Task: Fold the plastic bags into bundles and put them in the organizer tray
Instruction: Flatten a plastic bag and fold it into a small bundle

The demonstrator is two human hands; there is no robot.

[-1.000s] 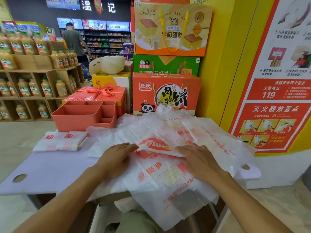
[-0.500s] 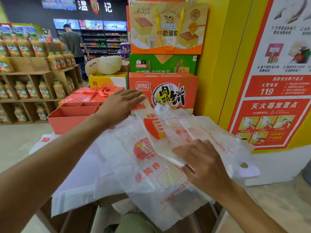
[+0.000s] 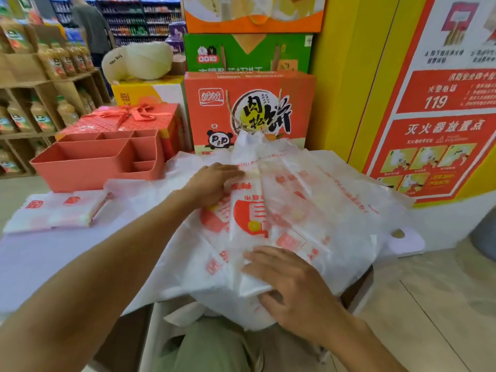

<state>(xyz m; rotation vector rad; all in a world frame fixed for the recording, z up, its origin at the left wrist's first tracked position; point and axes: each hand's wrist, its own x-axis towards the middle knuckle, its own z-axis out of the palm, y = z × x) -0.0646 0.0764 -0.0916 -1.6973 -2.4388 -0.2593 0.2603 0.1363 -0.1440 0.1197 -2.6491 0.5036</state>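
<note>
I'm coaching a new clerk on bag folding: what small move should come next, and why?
Probably fold the near end up toward the left hand. The top bag lies as a narrow strip; the left hand presses its far part flat, the right hand pinches its near end. It looks longer than the finished bundles to the left.

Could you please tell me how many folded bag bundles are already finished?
2. Both lie side by side on the table in front of the organizer tray: one bundle farthest left, the other beside it. The tray's walls could hide more.
</note>
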